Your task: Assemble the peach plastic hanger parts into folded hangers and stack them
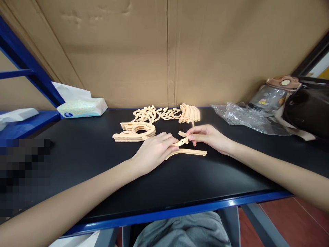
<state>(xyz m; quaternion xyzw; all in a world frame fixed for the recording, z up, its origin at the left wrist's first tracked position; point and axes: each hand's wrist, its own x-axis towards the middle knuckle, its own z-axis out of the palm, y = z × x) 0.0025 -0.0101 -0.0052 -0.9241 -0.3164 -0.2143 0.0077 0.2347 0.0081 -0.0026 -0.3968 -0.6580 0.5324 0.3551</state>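
My left hand [154, 151] rests palm down on the black table [102, 171], its fingers curled over one end of a peach plastic hanger piece [183, 141]. My right hand [208, 137] pinches the other end of the same small piece from the right. A long curved peach hanger arm [187, 153] lies on the table just below both hands. Behind them lie a stack of curved hanger parts [135, 132], a row of hook parts [156, 114] and a bundle of straight bars [190, 112].
A tissue pack [82, 107] sits at the back left by a blue shelf frame [25, 65]. Crumpled clear plastic [244, 118], a bottle [272, 94] and a dark bag [308, 109] lie at the back right. A cardboard wall [167, 51] stands behind the table.
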